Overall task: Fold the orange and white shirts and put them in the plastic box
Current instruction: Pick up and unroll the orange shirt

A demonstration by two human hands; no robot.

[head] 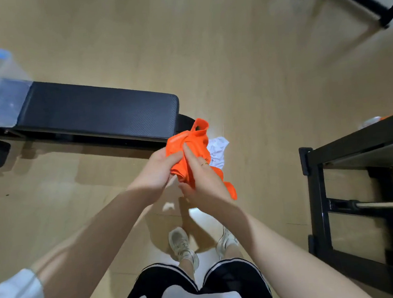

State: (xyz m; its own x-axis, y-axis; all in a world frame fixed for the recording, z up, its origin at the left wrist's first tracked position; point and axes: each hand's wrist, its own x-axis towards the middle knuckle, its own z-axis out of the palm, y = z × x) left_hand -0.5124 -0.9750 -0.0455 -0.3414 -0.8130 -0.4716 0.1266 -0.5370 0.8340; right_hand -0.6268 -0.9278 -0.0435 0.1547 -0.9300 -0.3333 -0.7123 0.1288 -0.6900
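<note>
Both grips — left (pixel 156 173), right (pixel 202 179) — around orange shirt (pixel 190 140)

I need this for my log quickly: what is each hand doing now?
Left hand: closed on the orange shirt.
Right hand: also gripping the orange shirt, index finger laid along it.

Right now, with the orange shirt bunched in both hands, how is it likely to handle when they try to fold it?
Probably floppy: the orange shirt crumples between the left hand and right hand, with a tail drooping below. Likely light, since fingers alone hold it up. It may need a flat surface, perhaps the bench, to keep a crease.
</note>
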